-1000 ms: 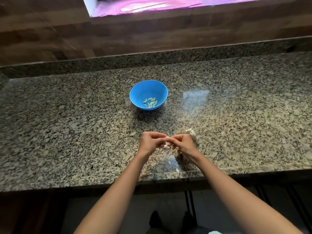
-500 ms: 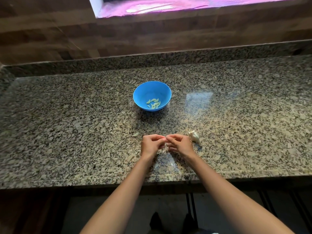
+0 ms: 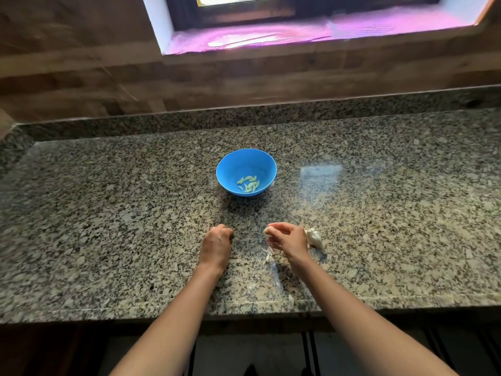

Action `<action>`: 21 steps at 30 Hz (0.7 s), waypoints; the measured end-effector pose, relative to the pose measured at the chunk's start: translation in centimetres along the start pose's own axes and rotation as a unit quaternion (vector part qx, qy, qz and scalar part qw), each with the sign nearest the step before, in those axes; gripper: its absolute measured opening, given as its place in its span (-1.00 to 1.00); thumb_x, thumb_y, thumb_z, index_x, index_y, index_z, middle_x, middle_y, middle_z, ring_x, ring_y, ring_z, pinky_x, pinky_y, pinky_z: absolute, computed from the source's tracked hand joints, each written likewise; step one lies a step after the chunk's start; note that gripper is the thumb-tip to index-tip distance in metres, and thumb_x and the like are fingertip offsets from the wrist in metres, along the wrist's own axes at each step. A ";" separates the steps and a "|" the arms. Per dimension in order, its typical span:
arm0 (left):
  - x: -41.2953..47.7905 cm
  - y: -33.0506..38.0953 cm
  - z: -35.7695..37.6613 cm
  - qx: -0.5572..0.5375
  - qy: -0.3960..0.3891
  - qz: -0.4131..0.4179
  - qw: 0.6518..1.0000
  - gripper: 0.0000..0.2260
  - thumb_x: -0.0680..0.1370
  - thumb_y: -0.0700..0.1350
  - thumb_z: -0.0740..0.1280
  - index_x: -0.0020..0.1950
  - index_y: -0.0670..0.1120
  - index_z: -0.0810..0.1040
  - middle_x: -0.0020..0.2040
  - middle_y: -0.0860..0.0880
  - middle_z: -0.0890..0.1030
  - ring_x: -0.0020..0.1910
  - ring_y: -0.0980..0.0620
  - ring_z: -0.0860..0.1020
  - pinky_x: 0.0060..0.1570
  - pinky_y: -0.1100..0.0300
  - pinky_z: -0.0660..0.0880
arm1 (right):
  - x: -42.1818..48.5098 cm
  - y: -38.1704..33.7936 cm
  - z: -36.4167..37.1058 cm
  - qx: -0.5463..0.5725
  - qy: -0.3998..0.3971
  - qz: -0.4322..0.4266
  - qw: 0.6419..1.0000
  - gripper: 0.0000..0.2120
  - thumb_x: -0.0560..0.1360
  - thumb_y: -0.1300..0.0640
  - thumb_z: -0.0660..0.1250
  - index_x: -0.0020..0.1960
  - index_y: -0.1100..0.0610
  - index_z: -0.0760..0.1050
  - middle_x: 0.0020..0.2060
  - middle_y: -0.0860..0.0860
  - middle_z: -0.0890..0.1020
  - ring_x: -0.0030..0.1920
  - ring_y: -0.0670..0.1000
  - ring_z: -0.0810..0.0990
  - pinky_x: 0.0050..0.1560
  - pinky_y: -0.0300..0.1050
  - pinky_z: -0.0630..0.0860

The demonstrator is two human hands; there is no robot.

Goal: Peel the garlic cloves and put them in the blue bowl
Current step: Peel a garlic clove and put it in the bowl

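a speckled granite counter [image 3: 108, 213] runs under a wood-panelled wall [image 3: 81, 77] and a window ledge [image 3: 298, 36] lit pink.

1 clove [image 3: 267, 230] sits at the tips of the right hand [image 3: 288, 240], pinched between thumb and forefinger, lifted just off the stone and pointing toward the bowl. it looks pale and smooth, so i judge it peeled or nearly so. the other fingers of that hand curl loosely beneath. the left hand [image 3: 217, 245] rests apart from it, to the left, knuckles up and fingers curled under. the bowl [image 3: 235, 158] stands well beyond both hands, near the middle of the counter, with a small heap of peeled cloves [image 3: 249, 183] in its bottom. the rest of the garlic head [image 3: 314, 238] lies just behind the right hand, touching or almost touching it. scraps of skin [image 3: 269, 255] lie under the right wrist and trail toward the counter edge.

the step in hand seems to be the end of peeling 1 clove, with the drop into the bowl not yet done. the next move calls for a forward reach with the right hand over the rim, then a release low enough that the clove does not bounce out. after that, another clove must come off the head.

the left palm is hidden, so i cannot tell whether it holds a bit of skin or nothing. the far side of the clove is hidden too, so some skin may remain there. how many cloves the head keeps is hard to make out. the forearms are cut off at the bottom edge.
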State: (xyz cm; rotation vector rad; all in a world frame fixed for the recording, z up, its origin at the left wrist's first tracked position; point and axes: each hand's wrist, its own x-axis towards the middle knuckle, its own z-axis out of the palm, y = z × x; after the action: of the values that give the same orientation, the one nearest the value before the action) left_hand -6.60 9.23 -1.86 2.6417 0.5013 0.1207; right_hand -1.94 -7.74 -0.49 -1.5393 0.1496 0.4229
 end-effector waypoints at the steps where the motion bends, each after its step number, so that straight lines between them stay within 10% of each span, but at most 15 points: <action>1: 0.1 0.5 -0.5 -0.043 0.021 0.004 0.999 -0.81 0.59 -0.22 0.18 0.03 -0.20 0.58 -0.01 -0.16 0.63 -0.20 0.07 0.54 -0.29 0.37 0.46 | 0.2 -0.1 0.1 0.004 0.005 0.002 1.000 -0.88 0.47 0.28 0.34 -0.01 0.25 0.58 -0.18 0.13 0.67 -0.24 0.03 0.63 -0.19 -0.18 0.59; 6: 5.0 5.4 -4.3 -0.187 0.212 0.079 0.956 -0.86 0.49 -0.26 0.36 0.03 -0.24 0.60 -0.06 -0.13 0.65 -0.14 0.07 0.58 -0.15 0.42 0.47 | 1.3 -1.5 0.2 0.033 0.016 0.001 0.999 -0.92 0.47 0.29 0.33 -0.04 0.23 0.57 -0.18 0.15 0.67 -0.27 0.02 0.62 -0.25 -0.21 0.57; 14: 11.6 7.3 -2.9 -0.118 0.055 -0.043 0.991 -0.89 0.48 -0.18 0.40 -0.03 -0.15 0.67 -0.05 -0.13 0.68 -0.08 -0.05 0.63 -0.04 0.18 0.53 | 2.1 -1.4 -0.8 0.038 0.031 0.025 0.998 -0.91 0.50 0.29 0.30 -0.02 0.23 0.56 -0.17 0.13 0.66 -0.27 0.01 0.62 -0.27 -0.21 0.56; 21: 8.1 8.6 -4.6 -0.266 0.120 -0.020 0.956 -0.79 0.49 -0.20 0.39 0.10 -0.22 0.61 0.03 -0.14 0.65 -0.01 -0.01 0.63 0.06 0.21 0.53 | 1.8 -1.4 -1.3 0.069 0.035 0.051 0.996 -0.87 0.49 0.29 0.30 0.01 0.29 0.54 -0.18 0.16 0.66 -0.28 0.00 0.62 -0.30 -0.25 0.56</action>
State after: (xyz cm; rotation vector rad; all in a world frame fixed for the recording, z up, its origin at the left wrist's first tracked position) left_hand 3.01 6.91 6.06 2.0964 0.5142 0.4956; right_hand 0.41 -8.64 0.09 -1.4151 0.3075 0.4315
